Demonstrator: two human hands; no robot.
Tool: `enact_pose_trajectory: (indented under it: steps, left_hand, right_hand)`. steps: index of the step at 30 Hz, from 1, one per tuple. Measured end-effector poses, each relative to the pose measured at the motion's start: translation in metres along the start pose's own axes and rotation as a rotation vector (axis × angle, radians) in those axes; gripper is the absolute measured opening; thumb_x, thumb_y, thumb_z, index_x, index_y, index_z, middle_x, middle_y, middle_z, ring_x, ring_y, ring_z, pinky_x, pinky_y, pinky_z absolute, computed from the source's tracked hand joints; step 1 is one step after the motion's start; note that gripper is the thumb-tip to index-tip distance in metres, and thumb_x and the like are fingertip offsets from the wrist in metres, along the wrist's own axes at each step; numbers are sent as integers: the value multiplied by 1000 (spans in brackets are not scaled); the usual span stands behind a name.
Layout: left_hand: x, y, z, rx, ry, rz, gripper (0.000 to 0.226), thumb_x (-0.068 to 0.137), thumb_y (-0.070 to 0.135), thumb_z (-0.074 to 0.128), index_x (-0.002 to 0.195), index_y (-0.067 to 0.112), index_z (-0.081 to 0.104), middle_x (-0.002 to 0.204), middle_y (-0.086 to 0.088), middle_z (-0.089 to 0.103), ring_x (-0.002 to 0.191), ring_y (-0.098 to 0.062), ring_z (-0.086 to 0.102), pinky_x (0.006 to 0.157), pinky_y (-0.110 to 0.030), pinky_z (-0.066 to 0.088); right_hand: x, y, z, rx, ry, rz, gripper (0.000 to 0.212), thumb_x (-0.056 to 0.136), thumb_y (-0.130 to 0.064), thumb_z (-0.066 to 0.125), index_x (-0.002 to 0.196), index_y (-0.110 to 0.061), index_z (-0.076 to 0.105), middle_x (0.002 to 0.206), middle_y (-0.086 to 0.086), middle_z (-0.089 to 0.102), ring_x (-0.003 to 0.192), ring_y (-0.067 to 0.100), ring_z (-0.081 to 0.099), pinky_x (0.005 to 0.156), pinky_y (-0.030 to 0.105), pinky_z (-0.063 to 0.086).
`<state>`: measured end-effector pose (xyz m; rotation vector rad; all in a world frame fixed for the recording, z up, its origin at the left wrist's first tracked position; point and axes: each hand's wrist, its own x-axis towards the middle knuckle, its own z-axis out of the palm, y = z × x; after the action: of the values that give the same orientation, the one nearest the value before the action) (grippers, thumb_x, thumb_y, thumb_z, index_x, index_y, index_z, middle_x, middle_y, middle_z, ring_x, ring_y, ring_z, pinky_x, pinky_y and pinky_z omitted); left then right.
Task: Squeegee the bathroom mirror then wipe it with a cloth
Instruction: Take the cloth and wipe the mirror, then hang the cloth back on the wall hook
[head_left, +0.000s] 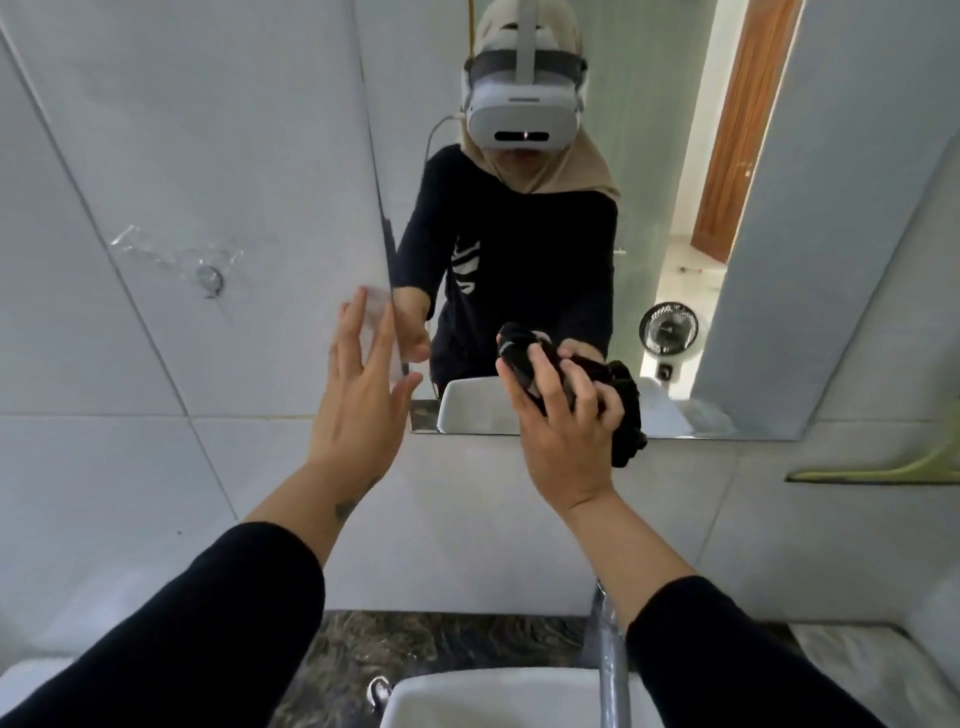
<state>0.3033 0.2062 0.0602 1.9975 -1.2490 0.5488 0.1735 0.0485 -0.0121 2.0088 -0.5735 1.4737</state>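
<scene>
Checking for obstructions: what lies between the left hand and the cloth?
In the head view, only bare mirror glass and its left edge separate the left hand from the black cloth.

Legible text: none. A white graphic is showing on the black top (467, 265) reflected in the mirror (649, 218), too blurred and folded for reading.

Pale grey tiled wall (156, 156); white basin (493, 696) on dark marbled counter (441, 639); chrome tap (613, 670).

Left hand (358, 395) splayed flat — right hand (563, 421) fisted, both arms outstretched
</scene>
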Motion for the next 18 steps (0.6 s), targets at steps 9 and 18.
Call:
enact_pose_trajectory:
  steps: [9,18]
  left_hand:
    - [-32,-45,-19,-36,-23,-2,46,95,20,48,140,22,37,153,4,25,137,-16,30,103,-26,33]
    - [-35,-57,-72,-348,19,-216,20,100,26,41,117,28,50,122,16,58,114,2,51,92,-18,39]
  right_hand:
    - [23,-81,9,112,-69,-231,57,89,-16,54,140,-37,43,137,-8,51,117,21,46,87,41,36]
    - [82,-130,-33,1035,-271,38,49,90,-1,53,133,-24,56,109,-5,62,99,18,48,90,32,41]
